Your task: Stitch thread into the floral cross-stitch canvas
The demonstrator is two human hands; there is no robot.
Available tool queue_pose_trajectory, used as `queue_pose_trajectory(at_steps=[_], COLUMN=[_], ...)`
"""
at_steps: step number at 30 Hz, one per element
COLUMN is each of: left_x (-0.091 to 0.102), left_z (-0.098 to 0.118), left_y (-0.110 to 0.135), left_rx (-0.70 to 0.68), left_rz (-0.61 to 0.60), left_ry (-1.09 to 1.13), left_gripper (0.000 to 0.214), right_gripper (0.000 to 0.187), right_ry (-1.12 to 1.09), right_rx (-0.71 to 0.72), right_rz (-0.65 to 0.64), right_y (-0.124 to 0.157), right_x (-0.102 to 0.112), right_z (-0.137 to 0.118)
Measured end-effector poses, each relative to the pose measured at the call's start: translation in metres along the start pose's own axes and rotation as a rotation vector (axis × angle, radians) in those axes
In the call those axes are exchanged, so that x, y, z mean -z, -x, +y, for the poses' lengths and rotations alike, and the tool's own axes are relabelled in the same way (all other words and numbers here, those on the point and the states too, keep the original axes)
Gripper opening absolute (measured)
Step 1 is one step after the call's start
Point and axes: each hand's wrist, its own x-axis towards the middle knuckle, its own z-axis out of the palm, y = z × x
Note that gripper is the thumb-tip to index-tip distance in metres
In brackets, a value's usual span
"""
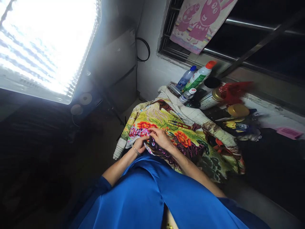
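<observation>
A large cross-stitch cloth (152,116), worked with orange and pink flowers on yellow-green, lies spread and bunched in front of me. My left hand (140,144), with a bangle at the wrist, grips the cloth's near edge, thumb on top. Just to its right, my right hand (160,137) bends over the pink flowers with thumb and fingers pinched together. Whatever sits in that pinch is too small to see. A slim red tool (183,125) with a dark narrow end rests on the cloth beyond my right hand; its exact kind is unclear.
A bright lamp panel (47,41) looms at the upper left. Behind the cloth stand a blue-capped bottle (186,78), a red-capped bottle (197,78), a small white-capped bottle (187,95) and a tin (209,99). A gold-lidded jar (238,110) and pink packet (289,133) lie right.
</observation>
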Motion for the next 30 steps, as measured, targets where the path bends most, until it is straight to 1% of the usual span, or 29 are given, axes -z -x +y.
queue_pose_trajectory(at_steps=[3, 5, 6, 7, 9, 11, 12, 13, 15, 16, 18, 22, 24, 26, 30], left_x=[0.003, 0.005, 0.005, 0.006, 0.006, 0.006, 0.005, 0.005, 0.005, 0.005, 0.006, 0.008, 0.009, 0.008, 0.007], left_z=[-0.001, -0.002, -0.003, -0.003, -0.004, -0.005, -0.005, -0.005, -0.005, -0.005, -0.005, -0.004, -0.004, -0.003, -0.003], left_y=[-0.001, -0.003, -0.003, -0.004, -0.004, -0.005, -0.005, -0.005, -0.006, -0.006, -0.007, -0.008, -0.008, -0.008, -0.007], left_rx=[-0.037, -0.062, -0.072, -0.081, -0.089, -0.086, -0.084, -0.082, -0.076, -0.073, -0.067, -0.037, -0.022, -0.018, -0.008], left_rz=[-0.001, 0.019, 0.031, 0.04, 0.047, 0.048, 0.048, 0.047, 0.046, 0.043, 0.04, 0.02, 0.008, 0.016, 0.035], left_ry=[-0.022, -0.026, -0.024, -0.02, -0.012, -0.01, -0.012, -0.013, -0.011, -0.006, 0.005, 0.006, 0.006, 0.004, -0.001], left_gripper=[0.014, 0.015, 0.015, 0.016, 0.017, 0.017, 0.017, 0.017, 0.017, 0.016, 0.017, 0.019, 0.019, 0.02, 0.02], right_gripper=[0.016, 0.015, 0.016, 0.016, 0.016, 0.019, 0.021, 0.024, 0.028, 0.03, 0.03, 0.021, 0.015, 0.013, 0.019], right_ry=[0.133, 0.125, 0.071, -0.022, -0.3, -0.605, -0.719, -0.794, -0.841, -0.827, -0.752, -0.532, -0.423, -0.299, -0.097], right_rx=[0.035, 0.031, 0.023, 0.01, -0.026, -0.04, -0.015, 0.023, 0.077, 0.079, 0.02, -0.199, -0.252, -0.253, -0.195], right_rz=[-0.042, -0.013, 0.026, 0.069, 0.143, 0.2, 0.243, 0.294, 0.362, 0.364, 0.307, 0.104, 0.019, -0.028, -0.036], right_y=[-0.001, -0.004, -0.007, -0.01, -0.017, -0.023, -0.024, -0.025, -0.023, -0.022, -0.016, -0.001, 0.006, 0.011, 0.013], right_x=[-0.001, -0.002, -0.001, 0.001, 0.011, 0.028, 0.037, 0.046, 0.057, 0.059, 0.055, 0.033, 0.024, 0.018, 0.015], right_z=[-0.009, -0.014, -0.016, -0.018, -0.023, -0.029, -0.032, -0.035, -0.037, -0.037, -0.031, -0.014, -0.009, -0.008, -0.009])
